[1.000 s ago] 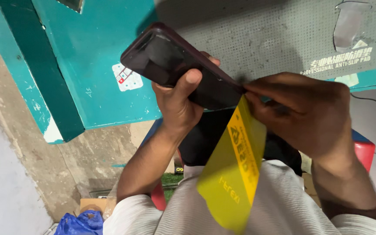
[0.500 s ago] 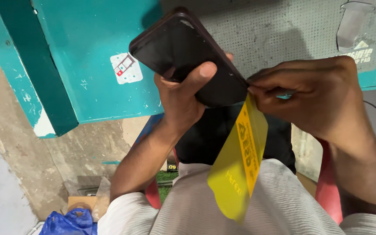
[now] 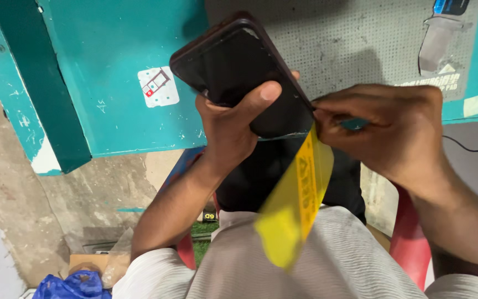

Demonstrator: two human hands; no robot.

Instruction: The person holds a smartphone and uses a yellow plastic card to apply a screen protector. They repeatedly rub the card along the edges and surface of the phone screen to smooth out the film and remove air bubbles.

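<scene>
My left hand grips a black smartphone, thumb pressed across its dark screen, holding it tilted over the edge of a teal table. My right hand pinches at the phone's lower right edge, where a long yellow plastic film strip hangs down from my fingertips toward my lap. A small teal tool tip shows between the fingers of my right hand. The phone's lower edge is hidden behind both hands.
A grey perforated mat lies on the table with a clear plastic piece at the far right. A small white sticker is on the tabletop. Below are a concrete floor, a blue plastic bag and a red stool.
The phone and both hands have shifted slightly right and up in view. The yellow film still hangs from my right fingers and now curls a bit further from the phone.
</scene>
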